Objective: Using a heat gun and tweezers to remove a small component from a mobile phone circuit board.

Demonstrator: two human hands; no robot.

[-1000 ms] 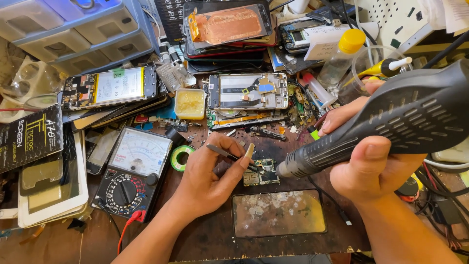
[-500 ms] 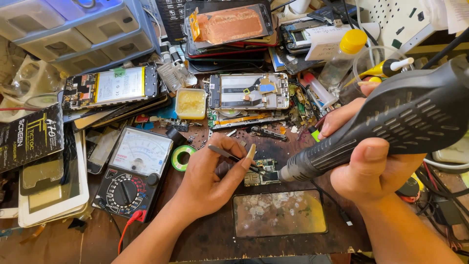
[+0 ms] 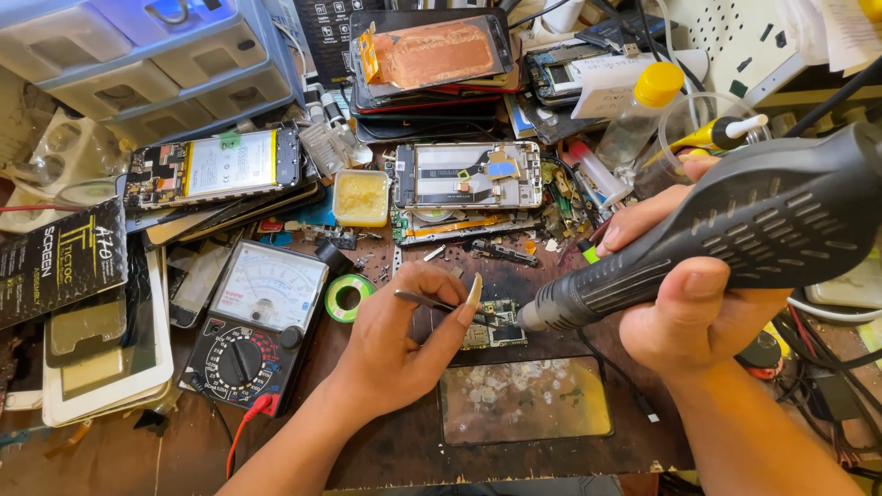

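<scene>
- Compared with the frame half a second earlier, the nozzle of the hot-air handpiece (image 3: 735,234) has been brought closer to the small circuit board (image 3: 493,323); the left hand (image 3: 400,344) has stayed in place.
- At 6 o'clock, a scorched rectangular work pad (image 3: 524,400) is seen on the brown, stained bench top (image 3: 367,450).
- Just above the pad, at centre, the small circuit board lies flat, with the handpiece nozzle just beside its 3 o'clock edge.
- The left hand is pinched shut on slim metal tweezers (image 3: 432,301), whose tips rest on the board; the forearm enters from 7 o'clock.
- The right hand (image 3: 689,317) is wrapped firmly around the dark grey handpiece, thumb on top; the forearm enters from 5 o'clock.
- The hands are held apart, one on each side of the board.
- At 9 o'clock, an analogue multimeter (image 3: 253,321) and a roll of green tape (image 3: 349,296) are placed.
- At 12 o'clock, an opened phone (image 3: 469,176), a tub of yellow flux (image 3: 361,197) and stacked phone parts are found.
- At 11 o'clock, a grey drawer cabinet (image 3: 138,64) stands.
</scene>
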